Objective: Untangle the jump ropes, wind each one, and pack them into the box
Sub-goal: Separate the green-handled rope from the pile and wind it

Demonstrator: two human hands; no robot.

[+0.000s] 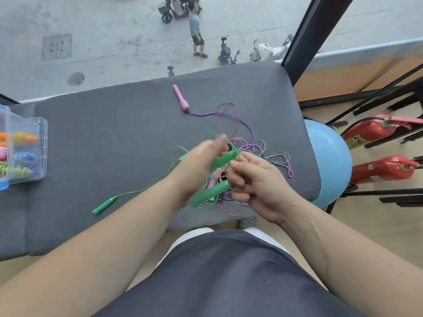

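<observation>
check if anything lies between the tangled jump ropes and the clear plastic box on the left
Between the tangled jump ropes and the clear plastic box, only a loose green plastic handle and its thin cord lie flat.

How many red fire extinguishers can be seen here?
2. The upper fire extinguisher and the lower fire extinguisher lie right of the blue ball; others may be hidden.

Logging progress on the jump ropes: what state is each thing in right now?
Box: wound ropes inside.
Tangle: knotted, on the bench.
Pink handle: lying flat, apart from the tangle.
Loose green handle: lying flat on the bench.
Right hand: grips raised green handle.
Left hand: blurred, grip unclear.
</observation>
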